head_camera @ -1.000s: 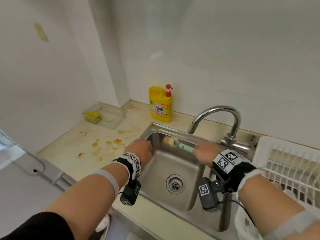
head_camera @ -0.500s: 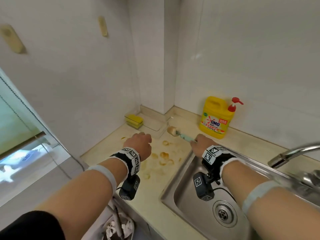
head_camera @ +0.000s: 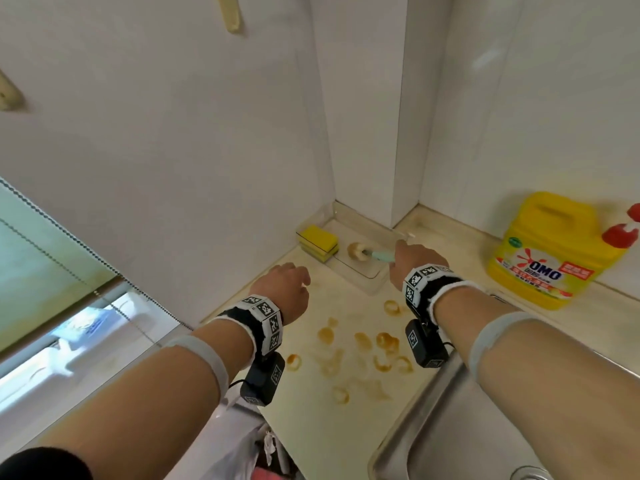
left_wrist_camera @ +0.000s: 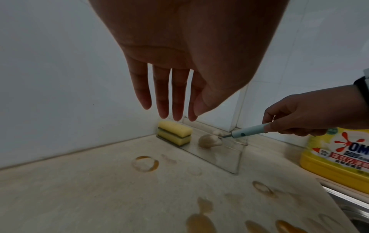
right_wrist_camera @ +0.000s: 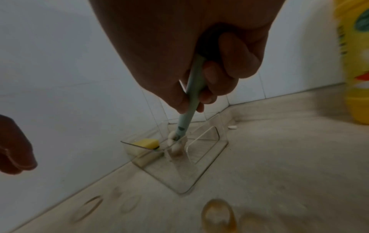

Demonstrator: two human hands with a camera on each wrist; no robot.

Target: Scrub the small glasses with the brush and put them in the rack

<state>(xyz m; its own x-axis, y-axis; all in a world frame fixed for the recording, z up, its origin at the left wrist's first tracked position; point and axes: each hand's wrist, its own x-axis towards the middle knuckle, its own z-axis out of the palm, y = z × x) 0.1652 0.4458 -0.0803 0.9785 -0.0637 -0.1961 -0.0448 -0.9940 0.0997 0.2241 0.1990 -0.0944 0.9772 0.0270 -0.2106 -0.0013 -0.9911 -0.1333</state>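
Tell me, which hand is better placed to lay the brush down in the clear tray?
Right. The right hand already grips the brush, its head over the clear tray. The left hand hangs open, aside.

I see the brush [head_camera: 372, 253] in my right hand [head_camera: 414, 263]. It has a thin, light green handle and a round, cream, fluffy head. My fingers [right_wrist_camera: 229, 67] are curled around the back end of the handle. The brush tilts down, and its head sits in the clear tray [left_wrist_camera: 229, 159] in the corner of the desk [head_camera: 349, 420], just beside the yellow sponge [left_wrist_camera: 174, 133].
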